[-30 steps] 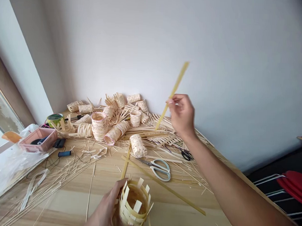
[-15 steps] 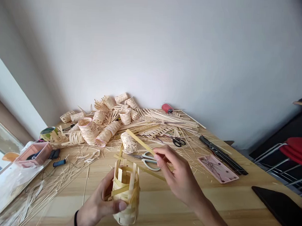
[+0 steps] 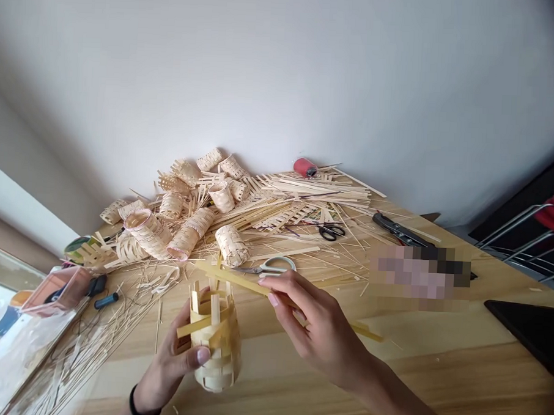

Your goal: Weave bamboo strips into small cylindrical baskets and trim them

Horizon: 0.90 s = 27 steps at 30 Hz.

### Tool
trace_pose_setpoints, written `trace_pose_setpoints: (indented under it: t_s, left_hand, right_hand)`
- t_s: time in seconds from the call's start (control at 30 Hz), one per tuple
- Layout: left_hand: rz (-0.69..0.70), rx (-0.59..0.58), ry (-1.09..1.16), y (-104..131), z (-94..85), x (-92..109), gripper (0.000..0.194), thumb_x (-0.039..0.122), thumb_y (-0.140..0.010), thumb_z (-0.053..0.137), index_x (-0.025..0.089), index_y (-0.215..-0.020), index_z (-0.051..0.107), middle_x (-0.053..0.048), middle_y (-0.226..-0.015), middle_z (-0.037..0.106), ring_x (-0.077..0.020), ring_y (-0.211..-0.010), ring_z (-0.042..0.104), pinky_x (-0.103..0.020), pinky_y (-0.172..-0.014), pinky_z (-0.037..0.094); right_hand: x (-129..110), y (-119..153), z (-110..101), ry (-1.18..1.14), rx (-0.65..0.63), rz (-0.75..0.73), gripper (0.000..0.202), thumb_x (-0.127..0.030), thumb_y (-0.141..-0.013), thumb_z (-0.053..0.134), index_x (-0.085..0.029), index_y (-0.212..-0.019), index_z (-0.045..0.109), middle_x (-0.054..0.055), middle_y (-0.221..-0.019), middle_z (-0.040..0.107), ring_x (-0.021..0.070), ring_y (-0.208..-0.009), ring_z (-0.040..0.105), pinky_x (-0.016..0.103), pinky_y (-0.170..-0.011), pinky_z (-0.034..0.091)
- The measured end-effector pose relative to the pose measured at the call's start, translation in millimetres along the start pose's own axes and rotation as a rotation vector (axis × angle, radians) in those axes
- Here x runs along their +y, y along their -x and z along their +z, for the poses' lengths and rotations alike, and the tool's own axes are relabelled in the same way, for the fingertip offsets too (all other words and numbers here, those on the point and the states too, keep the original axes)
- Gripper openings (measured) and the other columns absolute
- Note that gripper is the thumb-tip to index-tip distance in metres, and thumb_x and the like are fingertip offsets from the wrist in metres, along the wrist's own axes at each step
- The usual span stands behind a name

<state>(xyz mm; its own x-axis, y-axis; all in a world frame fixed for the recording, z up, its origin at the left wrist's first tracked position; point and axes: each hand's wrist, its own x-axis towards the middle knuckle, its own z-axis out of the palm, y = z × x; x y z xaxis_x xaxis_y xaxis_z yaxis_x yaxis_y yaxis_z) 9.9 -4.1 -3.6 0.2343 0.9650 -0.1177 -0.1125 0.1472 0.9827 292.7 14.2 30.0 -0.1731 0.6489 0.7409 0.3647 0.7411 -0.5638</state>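
Observation:
Upright in my left hand (image 3: 178, 356) is a small cylindrical woven basket (image 3: 217, 367), its upper stakes standing loose above the rim. My thumb presses its near side, and the other fingers go behind it. Yellow strips circle the basket near the top, and one end juts out to the left. Between thumb and fingers my right hand (image 3: 306, 313) pinches a yellow weaving strip (image 3: 237, 281), whose tip points left above the basket. Another yellow length (image 3: 367, 331) shows beyond the right wrist. Light-handled scissors (image 3: 277, 265) lie just behind the right hand.
Woven baskets (image 3: 147, 232) and loose strips (image 3: 314, 194) are heaped by the wall. Black scissors (image 3: 331, 232), a red spool (image 3: 305, 167) and a black long-handled tool (image 3: 402, 230) lie at the right. A pink bin (image 3: 59, 293) sits at left, a black flat object (image 3: 526, 334) at right.
My right hand has turned and lowered the strip, bringing its tip left over the basket. The basket has shifted slightly left in view, still in my left hand. The camera view has tilted.

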Motion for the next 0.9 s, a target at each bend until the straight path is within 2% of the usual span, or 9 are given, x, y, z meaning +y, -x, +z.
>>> trace_pose_setpoints:
  t_s: [0.1,0.23,0.33,0.5,0.6,0.67,0.77,0.9]
  left_hand:
    - [-0.04,-0.025,-0.037,6.8,0.9,-0.1,0.1,0.06,-0.077,0.09,0.027,-0.162,0.05,-0.015,-0.156,0.066,-0.0419,-0.139,0.064,-0.05,-0.112,0.056]
    - [-0.056,-0.036,-0.112,12.2,4.8,2.8,0.102,0.059,-0.076,0.092,0.028,-0.163,0.049,-0.014,-0.156,0.066,-0.0414,-0.139,0.064,-0.048,-0.113,0.057]
    - [0.012,-0.058,-0.181,13.2,4.7,0.4,0.097,0.052,-0.081,0.09,0.029,-0.164,0.047,-0.014,-0.162,0.061,-0.0406,-0.147,0.059,-0.046,-0.119,0.054]
    - [0.143,-0.103,-0.406,19.8,7.5,-7.4,0.093,0.039,-0.088,0.087,0.039,-0.168,0.039,-0.011,-0.172,0.049,-0.0386,-0.154,0.054,-0.047,-0.122,0.053]
    - [0.247,-0.098,-0.661,26.0,11.8,-4.3,0.092,0.035,-0.09,0.086,0.043,-0.167,0.037,-0.011,-0.169,0.053,-0.039,-0.151,0.057,-0.053,-0.123,0.052]
    - [0.331,-0.084,-0.786,29.1,12.8,-1.1,0.092,0.037,-0.09,0.085,0.042,-0.168,0.037,-0.013,-0.165,0.057,-0.0407,-0.147,0.061,-0.055,-0.12,0.054]
    - [0.417,-0.077,-0.842,29.0,10.6,0.0,0.09,0.043,-0.091,0.082,0.04,-0.168,0.036,-0.015,-0.162,0.059,-0.0411,-0.142,0.065,-0.054,-0.113,0.06]
    - [0.448,-0.038,-0.856,19.6,7.3,-6.3,0.09,0.042,-0.094,0.08,0.038,-0.169,0.03,-0.017,-0.162,0.057,-0.0396,-0.14,0.066,-0.057,-0.115,0.058]
  right_hand:
    - [-3.2,0.0,0.0,-0.017,-0.002,0.011,0.03,-0.006,-0.105,0.053,-0.023,-0.126,0.064,0.005,-0.1,0.073,0.0146,-0.081,0.071,0.023,-0.069,0.059]
    - [-6.4,-0.9,-1.9,-0.012,-0.006,0.031,0.027,-0.007,-0.105,0.053,-0.022,-0.124,0.066,0.004,-0.095,0.072,0.0137,-0.073,0.064,0.023,-0.066,0.057]
    - [-9.2,-1.2,-2.7,-0.024,0.001,0.033,0.029,-0.005,-0.104,0.053,-0.021,-0.124,0.066,0.004,-0.098,0.072,0.0126,-0.073,0.063,0.021,-0.062,0.055]
    - [-11.1,-0.7,-2.2,-0.017,0.002,0.03,0.028,-0.005,-0.104,0.053,-0.019,-0.123,0.066,0.005,-0.099,0.072,0.0117,-0.072,0.063,0.02,-0.059,0.052]
    - [-10.9,-0.4,-2.5,0.002,-0.004,0.042,0.025,-0.006,-0.104,0.053,-0.018,-0.122,0.066,0.006,-0.096,0.071,0.0129,-0.074,0.064,0.021,-0.059,0.053]
    - [-10.8,-0.2,-3.0,0.007,-0.009,0.05,0.025,-0.006,-0.104,0.053,-0.018,-0.122,0.066,0.005,-0.096,0.071,0.0129,-0.073,0.064,0.021,-0.06,0.054]
    - [-11.4,0.0,-3.4,0.01,-0.003,0.05,0.026,-0.006,-0.103,0.053,-0.019,-0.122,0.065,0.005,-0.096,0.071,0.013,-0.073,0.065,0.022,-0.061,0.055]
    - [-12.6,0.8,-3.1,0.002,0.026,0.033,0.027,-0.005,-0.103,0.055,-0.02,-0.124,0.065,0.004,-0.096,0.071,0.0128,-0.074,0.065,0.021,-0.062,0.055]
